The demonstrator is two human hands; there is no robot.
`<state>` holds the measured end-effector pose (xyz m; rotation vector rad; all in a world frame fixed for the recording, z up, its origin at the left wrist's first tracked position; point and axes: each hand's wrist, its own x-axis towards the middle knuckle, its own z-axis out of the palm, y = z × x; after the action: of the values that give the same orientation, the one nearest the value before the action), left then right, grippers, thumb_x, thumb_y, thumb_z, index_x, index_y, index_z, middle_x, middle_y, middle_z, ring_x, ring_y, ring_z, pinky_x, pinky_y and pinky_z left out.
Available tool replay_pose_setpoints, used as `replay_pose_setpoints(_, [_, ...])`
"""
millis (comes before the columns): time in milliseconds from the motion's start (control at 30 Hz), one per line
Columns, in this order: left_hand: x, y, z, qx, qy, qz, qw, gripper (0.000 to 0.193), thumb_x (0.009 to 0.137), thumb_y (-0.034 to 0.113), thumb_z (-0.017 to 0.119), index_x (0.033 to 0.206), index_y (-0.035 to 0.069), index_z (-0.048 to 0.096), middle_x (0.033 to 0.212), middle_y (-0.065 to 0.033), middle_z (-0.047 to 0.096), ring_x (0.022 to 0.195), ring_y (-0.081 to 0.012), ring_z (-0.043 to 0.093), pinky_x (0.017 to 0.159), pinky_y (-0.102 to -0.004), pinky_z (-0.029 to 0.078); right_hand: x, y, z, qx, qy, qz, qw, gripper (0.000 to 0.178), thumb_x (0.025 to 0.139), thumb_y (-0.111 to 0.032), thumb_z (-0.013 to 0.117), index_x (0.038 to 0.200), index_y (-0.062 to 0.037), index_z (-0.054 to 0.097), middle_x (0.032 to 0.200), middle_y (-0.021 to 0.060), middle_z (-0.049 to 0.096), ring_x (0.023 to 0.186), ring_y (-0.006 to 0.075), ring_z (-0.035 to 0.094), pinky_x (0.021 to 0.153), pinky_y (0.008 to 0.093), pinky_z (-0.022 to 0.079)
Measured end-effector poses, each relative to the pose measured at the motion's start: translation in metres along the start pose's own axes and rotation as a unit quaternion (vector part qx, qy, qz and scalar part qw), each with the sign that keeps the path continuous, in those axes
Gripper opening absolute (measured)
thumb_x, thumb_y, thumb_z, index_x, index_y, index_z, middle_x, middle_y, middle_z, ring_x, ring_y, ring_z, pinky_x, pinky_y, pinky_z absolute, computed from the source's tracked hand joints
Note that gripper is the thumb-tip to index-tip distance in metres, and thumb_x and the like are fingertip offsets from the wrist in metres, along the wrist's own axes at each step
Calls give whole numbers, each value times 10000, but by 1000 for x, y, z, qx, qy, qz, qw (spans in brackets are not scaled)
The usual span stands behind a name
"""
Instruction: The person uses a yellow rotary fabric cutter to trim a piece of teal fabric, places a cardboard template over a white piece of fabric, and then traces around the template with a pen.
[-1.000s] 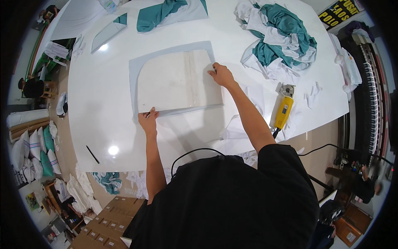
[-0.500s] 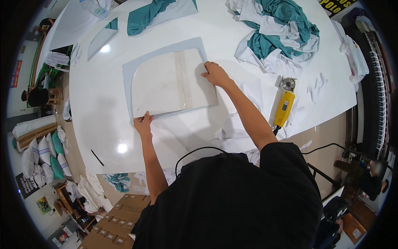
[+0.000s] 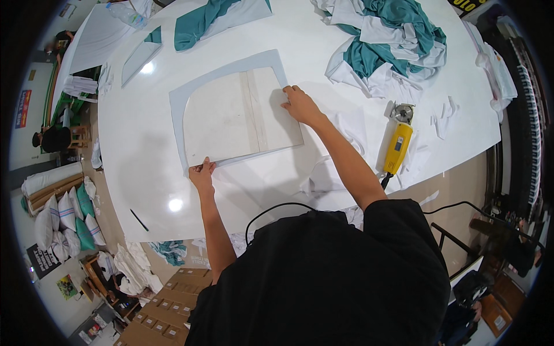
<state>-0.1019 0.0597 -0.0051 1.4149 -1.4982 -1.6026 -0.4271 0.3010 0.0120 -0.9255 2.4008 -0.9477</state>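
A cream cardboard pattern piece [image 3: 222, 115] with one rounded corner and a taped strip lies on light grey-blue fabric [image 3: 178, 104], which shows past its left, top and right edges. My left hand [image 3: 202, 174] pinches the pattern's near left corner, thumb on top. At the right edge, my right hand [image 3: 301, 105] grips the board with bent fingers; the fingertips underneath are hidden. To the right of my right forearm lies a yellow electric rotary cutter [image 3: 398, 147] with a round metal blade, and no hand touches it.
Rumpled green and white fabric [image 3: 392, 40] is heaped at the far right of the white table [image 3: 138, 167]. Folded green-white pieces [image 3: 213, 23] lie at the far side. A black pen [image 3: 138, 219] rests near the front left edge. Cardboard boxes [image 3: 164, 308] stand below.
Both hands stay on the same spots of the pattern piece, which has hardly moved. The whole view has shifted very slightly.
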Motion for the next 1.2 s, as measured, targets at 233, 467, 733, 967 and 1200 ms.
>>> replay_pose_setpoints(233, [0, -3, 0, 2, 5, 6, 1000, 336, 945, 46, 739, 1008, -88, 438, 988, -201, 621, 846, -256, 717, 816, -393, 677, -80, 2, 25, -74, 147, -78, 983, 414, 881, -162, 747, 1244, -43, 587, 1210, 153, 596, 1114, 354, 577, 913, 491, 463])
replay_pose_setpoints(467, [-1, -4, 1, 5, 10, 2, 1000, 334, 941, 44, 744, 990, -77, 436, 985, -189, 611, 847, -257, 715, 821, -396, 674, -149, -11, 40, -94, 208, -64, 971, 346, 882, -178, 751, 1196, -83, 641, 1210, 100, 614, 1130, 306, 561, 968, 513, 360])
replay_pose_setpoints(733, [-2, -2, 1, -2, 4, 6, 1000, 340, 946, 49, 742, 996, -67, 427, 994, -191, 601, 857, -266, 718, 839, -401, 669, -160, -12, 39, -94, 201, -80, 972, 373, 881, -158, 748, 1238, -106, 655, 1245, 104, 622, 1208, 299, 556, 993, 510, 362])
replay_pose_setpoints(967, [-4, -1, 1, -3, 3, 7, 1000, 350, 946, 55, 744, 1006, -79, 427, 1013, -209, 608, 870, -265, 715, 851, -401, 666, -162, -8, 39, -81, 185, -74, 977, 357, 893, -131, 724, 1248, -106, 693, 1276, 94, 619, 1237, 281, 529, 1027, 495, 341])
replay_pose_setpoints(1200, [-2, -5, -2, -8, -1, 6, 1000, 331, 947, 46, 739, 1000, -82, 439, 1010, -222, 626, 873, -264, 719, 851, -403, 670, -154, 5, 29, -58, 130, -41, 989, 372, 861, 7, 622, 1184, -129, 747, 1227, 47, 647, 1192, 269, 548, 999, 446, 365])
